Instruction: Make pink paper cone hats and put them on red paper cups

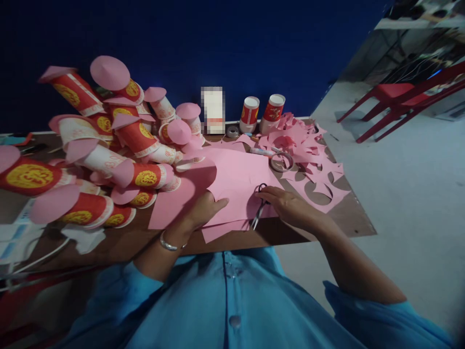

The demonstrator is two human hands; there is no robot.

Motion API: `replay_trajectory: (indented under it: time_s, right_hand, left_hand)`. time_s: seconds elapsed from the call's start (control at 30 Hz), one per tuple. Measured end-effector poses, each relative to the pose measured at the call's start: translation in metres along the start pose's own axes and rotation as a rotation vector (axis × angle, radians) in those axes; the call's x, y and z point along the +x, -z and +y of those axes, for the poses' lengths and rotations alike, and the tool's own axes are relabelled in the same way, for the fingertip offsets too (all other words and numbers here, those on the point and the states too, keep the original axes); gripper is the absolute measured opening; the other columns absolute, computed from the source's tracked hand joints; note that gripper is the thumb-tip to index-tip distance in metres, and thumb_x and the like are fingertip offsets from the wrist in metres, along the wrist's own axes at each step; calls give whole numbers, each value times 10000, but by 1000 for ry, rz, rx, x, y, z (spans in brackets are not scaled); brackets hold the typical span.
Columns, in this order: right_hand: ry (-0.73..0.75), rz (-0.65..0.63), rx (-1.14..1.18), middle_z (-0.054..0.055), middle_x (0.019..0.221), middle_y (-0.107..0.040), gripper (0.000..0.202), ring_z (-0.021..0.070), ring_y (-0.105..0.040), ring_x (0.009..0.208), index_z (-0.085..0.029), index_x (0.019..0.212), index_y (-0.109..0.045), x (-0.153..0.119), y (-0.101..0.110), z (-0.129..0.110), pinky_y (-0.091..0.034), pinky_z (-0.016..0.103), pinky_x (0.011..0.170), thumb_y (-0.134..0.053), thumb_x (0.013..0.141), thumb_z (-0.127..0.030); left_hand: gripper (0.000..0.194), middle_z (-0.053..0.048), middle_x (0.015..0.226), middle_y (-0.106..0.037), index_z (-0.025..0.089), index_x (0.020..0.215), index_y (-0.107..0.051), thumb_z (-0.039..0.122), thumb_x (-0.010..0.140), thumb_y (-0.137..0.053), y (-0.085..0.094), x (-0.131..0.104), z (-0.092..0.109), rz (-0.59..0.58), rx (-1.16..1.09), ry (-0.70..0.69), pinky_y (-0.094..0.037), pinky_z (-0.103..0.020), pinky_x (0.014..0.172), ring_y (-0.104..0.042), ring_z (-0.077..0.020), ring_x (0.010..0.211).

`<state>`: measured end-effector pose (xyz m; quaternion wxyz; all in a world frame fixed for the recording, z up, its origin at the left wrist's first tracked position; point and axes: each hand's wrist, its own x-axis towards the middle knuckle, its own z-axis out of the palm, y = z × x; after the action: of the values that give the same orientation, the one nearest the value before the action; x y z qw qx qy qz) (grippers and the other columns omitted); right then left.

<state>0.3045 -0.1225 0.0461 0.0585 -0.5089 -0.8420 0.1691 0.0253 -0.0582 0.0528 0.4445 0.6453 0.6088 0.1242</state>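
Note:
My left hand (202,211) grips the near-left edge of a pink paper sheet (240,169), thumb on top and the other fingers hidden beneath. That sheet has a rounded cut-out on its left side. In my right hand (295,208) is a pair of scissors (258,215), its dark handles at my fingers and its blades pointing toward me over the sheet's near edge. Whether the blades touch the paper is hard to tell. More pink paper (170,206) lies underneath, on the brown table (358,228).
Paper-cup lanterns (145,178) with pink cone tops are heaped at the left. Pink scraps (296,140) cover the right side, near a tape roll (282,162) and a marker (260,151). Two stacks of cups (250,115) stand by the blue wall (174,43). A red chair (390,99) is beyond.

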Motion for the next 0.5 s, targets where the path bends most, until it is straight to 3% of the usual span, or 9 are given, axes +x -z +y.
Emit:
replay_trajectory:
  time_s: [0.13,0.3,0.5]
  right_hand:
    - [26,73,-110,135,1314,-677,668,258,-689,1185,-230,1423,-594,-2,-2,4,-582,389,947,-406,861,79]
    - [-18,145,-184,164,1338,-632,661,257,-713,1034,-215,1440,-575,-11,1,10,-603,357,774,-380,867,50]
    - [-98,387,-222,154,1266,-696,431,288,-722,1045,-228,1358,-608,-25,5,19,-602,385,785,-485,960,-116]
  left_hand:
    - [492,42,471,-337,246,457,-370,439,741,-722,2,-2,0,-21,-3,-6,-232,-317,548,-297,-134,552]
    - [547,35,457,-309,255,449,-310,490,752,-700,7,-8,7,-9,-33,13,-203,-321,526,-275,-129,538]
    - [667,43,458,-176,270,432,-219,573,764,-712,24,-17,15,188,-174,-28,-210,-318,489,-272,-129,519]
